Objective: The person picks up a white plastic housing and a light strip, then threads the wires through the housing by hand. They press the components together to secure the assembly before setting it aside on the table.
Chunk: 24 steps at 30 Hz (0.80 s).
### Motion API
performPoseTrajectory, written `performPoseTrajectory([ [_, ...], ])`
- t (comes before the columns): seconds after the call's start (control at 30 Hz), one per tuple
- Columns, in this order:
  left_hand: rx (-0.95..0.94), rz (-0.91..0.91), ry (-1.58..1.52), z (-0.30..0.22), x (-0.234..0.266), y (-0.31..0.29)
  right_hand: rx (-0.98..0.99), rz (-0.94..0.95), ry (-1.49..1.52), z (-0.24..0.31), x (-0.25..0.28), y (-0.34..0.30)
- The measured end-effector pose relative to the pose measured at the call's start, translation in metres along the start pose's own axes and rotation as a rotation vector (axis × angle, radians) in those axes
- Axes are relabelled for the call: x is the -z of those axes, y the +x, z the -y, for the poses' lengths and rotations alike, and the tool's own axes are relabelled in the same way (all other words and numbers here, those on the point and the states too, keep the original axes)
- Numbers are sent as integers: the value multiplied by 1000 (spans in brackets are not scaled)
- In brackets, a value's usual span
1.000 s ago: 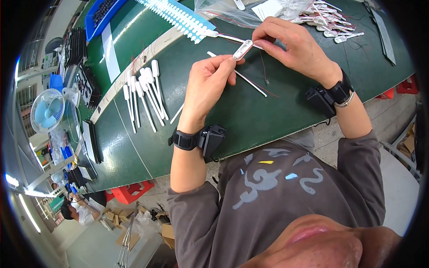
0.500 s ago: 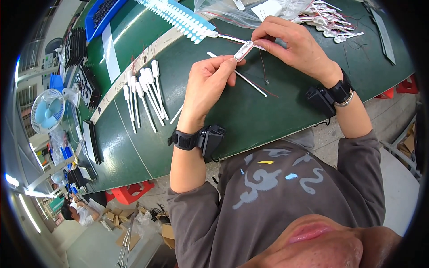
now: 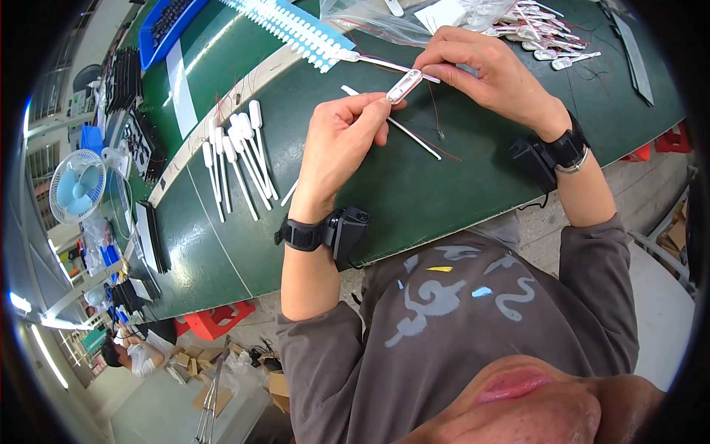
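Both of my hands hold a small white oblong plastic part [image 3: 404, 86] above the green table [image 3: 414, 192]. My left hand [image 3: 342, 144] pinches its lower end with thumb and fingertips. My right hand [image 3: 484, 74] grips its upper end with curled fingers. A thin red and dark wire [image 3: 436, 126] hangs down from the part. Just under the hands a long white stick [image 3: 403, 127] lies on the table. Another white stick [image 3: 384, 64] lies beyond the hands.
Several white paddle-ended sticks [image 3: 238, 159] lie in a row at the left. A pale blue toothed strip [image 3: 296, 29] runs along the far side. A clear bag [image 3: 370, 15] and a pile of white parts [image 3: 534, 33] sit at the back. A fan [image 3: 76, 185] stands left.
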<state>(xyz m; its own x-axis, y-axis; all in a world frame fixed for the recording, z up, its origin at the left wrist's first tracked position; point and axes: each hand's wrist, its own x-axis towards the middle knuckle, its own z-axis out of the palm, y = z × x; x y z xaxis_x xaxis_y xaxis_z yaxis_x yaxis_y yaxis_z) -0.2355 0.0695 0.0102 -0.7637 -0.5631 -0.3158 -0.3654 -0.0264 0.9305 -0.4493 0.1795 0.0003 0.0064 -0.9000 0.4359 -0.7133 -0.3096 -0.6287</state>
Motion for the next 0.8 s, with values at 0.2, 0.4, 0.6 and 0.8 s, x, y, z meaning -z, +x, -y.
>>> performPoseTrajectory([
  [0.2, 11, 5, 4, -1, 0, -1, 36, -12, -59, 0, 1, 0],
  [0.4, 23, 31, -29, -2, 3, 0, 30, 2, -14, -1, 3, 0],
  [0.6, 81, 119, -152, 3, 6, 0, 51, 18, -25, 0, 3, 0],
  [0.8, 57, 122, -207, 0, 1, 2, 48, 41, 6, 0, -1, -1],
])
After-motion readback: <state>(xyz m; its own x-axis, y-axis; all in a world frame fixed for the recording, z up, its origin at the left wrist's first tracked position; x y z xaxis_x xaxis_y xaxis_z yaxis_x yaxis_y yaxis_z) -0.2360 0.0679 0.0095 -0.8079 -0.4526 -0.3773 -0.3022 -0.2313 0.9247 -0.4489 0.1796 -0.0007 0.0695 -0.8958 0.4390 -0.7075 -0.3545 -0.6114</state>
